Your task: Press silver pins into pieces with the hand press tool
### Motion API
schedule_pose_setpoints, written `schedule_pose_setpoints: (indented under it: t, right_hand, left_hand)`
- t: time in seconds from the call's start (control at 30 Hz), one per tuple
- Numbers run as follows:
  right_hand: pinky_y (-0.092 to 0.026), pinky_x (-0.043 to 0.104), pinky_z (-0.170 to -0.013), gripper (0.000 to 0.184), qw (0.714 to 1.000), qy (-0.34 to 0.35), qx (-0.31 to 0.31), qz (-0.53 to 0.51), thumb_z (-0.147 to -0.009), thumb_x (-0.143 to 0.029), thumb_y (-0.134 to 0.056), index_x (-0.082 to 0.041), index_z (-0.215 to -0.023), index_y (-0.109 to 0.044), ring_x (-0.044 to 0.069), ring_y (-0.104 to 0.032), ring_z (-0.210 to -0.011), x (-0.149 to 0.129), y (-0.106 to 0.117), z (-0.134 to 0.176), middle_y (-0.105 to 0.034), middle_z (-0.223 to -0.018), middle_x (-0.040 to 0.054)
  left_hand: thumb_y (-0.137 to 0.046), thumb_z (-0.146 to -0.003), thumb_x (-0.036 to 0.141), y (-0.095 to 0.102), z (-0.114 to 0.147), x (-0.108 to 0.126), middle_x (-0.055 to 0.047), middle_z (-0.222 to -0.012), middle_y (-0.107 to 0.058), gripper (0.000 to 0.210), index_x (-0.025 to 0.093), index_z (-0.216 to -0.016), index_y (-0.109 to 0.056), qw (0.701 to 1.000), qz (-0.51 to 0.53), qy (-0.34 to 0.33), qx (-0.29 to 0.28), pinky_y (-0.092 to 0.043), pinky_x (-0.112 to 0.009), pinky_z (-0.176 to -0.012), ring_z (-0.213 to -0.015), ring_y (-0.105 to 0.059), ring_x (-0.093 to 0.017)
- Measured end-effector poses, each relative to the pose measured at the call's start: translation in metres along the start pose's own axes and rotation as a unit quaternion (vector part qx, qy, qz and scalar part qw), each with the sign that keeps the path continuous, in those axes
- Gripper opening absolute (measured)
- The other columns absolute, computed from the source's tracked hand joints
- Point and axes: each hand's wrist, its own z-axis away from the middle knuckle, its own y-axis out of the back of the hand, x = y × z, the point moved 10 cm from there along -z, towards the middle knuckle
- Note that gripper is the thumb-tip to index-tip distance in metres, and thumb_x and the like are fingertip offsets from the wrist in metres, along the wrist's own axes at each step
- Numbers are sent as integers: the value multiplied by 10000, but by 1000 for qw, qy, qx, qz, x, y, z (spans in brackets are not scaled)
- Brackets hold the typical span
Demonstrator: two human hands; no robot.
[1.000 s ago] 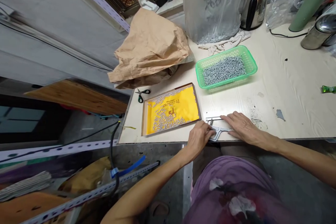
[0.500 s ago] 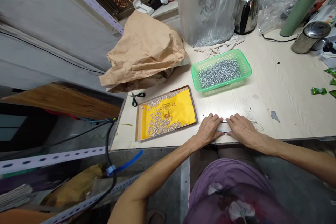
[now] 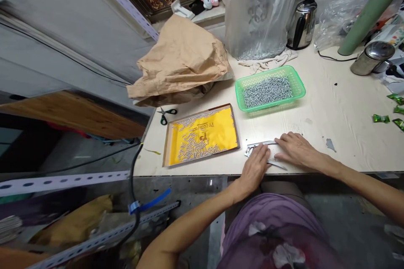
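Observation:
A silver metal piece with two long arms joined at its left end [image 3: 250,150] lies on the table near the front edge. Its arms are spread in a narrow V pointing right; I cannot make out its exact kind. My left hand [image 3: 257,163] lies across its middle, fingers together and closed over it. At the right tip of the upper arm, my right hand [image 3: 295,149] rests with thumb and fingers apart, the fingertips touching or just beside that tip. To the left, a shallow tray [image 3: 239,136] lined with yellow material holds many small silver metal pins.
Behind sits a green plastic basket [image 3: 301,92] of small metal pins. Scissors [image 3: 164,118] lie by the tray. Crumpled brown paper [image 3: 186,59], a large plastic bag [image 3: 252,21] and a steel kettle [image 3: 301,25] stand at the back; green wrapped sweets [image 3: 381,118] lie right.
My hands have moved apart, the left down and slightly left, the right slightly right. The metal piece, mostly covered before, now shows its left end and spread arms. The camera view has shifted slightly.

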Motion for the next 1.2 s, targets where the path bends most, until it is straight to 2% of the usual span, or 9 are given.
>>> schedule_pose_setpoints:
  t: [0.13,0.33,0.5,0.67,0.73,0.8,0.9,1.03,1.2]
  right_hand:
    - [-330,324,-720,143,1000,-17,5,14,-906,-224,-524,-162,-949,-645,229,-513,-875,13,-2,-14,-642,-916,94]
    - [-300,367,-772,132,998,-12,31,52,-898,-223,-532,-174,-881,-654,234,-503,-860,20,14,-46,-667,-867,87]
    - [-313,364,-788,138,984,176,-9,7,-889,-217,-550,-233,-891,-686,227,-496,-952,-64,10,-52,-651,-939,65]
    - [-307,418,-936,115,950,308,-24,-33,-823,-189,-607,-197,-733,-679,260,-448,-1146,-121,-16,-47,-628,-993,68]
    - [-306,440,-954,70,946,319,-19,-42,-783,-186,-634,-195,-729,-678,272,-453,-1149,-122,-22,-49,-629,-977,70]
    - [-318,447,-944,61,944,326,-14,-48,-771,-181,-634,-205,-739,-680,274,-470,-1127,-120,-23,-51,-634,-949,65]
    - [-312,452,-951,79,940,339,-4,-44,-767,-154,-618,-210,-748,-671,269,-483,-1097,-120,-19,-52,-634,-914,64]
    - [-344,411,-906,103,939,344,-11,-26,-804,-125,-560,-177,-790,-648,239,-506,-986,-125,-22,-54,-627,-876,77]
    - [-407,350,-802,114,936,333,-27,-111,-843,-121,-514,-153,-866,-621,206,-516,-894,-122,-23,-52,-619,-922,92]
  left_hand:
    - [-437,-956,400,-16,18,29,-173,-1441,-453,539,147,-1423,-342,998,12,-66,-13,-350,-459,-1121,-1428,-276,-263]
    - [-447,-927,512,-21,18,33,-178,-1435,-460,641,123,-1426,-346,997,34,-63,-30,-294,-447,-1156,-1431,-267,-258]
    - [-473,-900,548,-21,19,39,-211,-1353,-526,665,96,-1383,-405,996,56,-61,-39,-368,-449,-1107,-1349,-414,-294]
    - [-480,-941,355,10,56,57,-78,-970,-699,285,179,-1126,-607,985,53,-165,13,-491,-330,-972,-987,-647,-183]
    - [-470,-942,271,46,67,30,-45,-845,-686,195,201,-1020,-634,988,6,-112,102,-521,-326,-873,-827,-645,-155]
    - [-441,-944,216,84,75,-24,-60,-845,-674,203,192,-990,-638,983,-63,36,171,-518,-332,-787,-789,-618,-164]
    - [-445,-946,238,124,85,-109,-93,-900,-659,214,175,-965,-649,941,-155,253,165,-486,-369,-797,-852,-581,-211]
    - [-564,-889,270,129,80,-174,-92,-897,-642,147,165,-910,-665,913,-192,353,66,-454,-362,-826,-900,-549,-238]
    - [-569,-878,250,114,73,-199,-107,-942,-635,143,152,-895,-672,896,-202,395,-10,-436,-351,-840,-964,-540,-253]
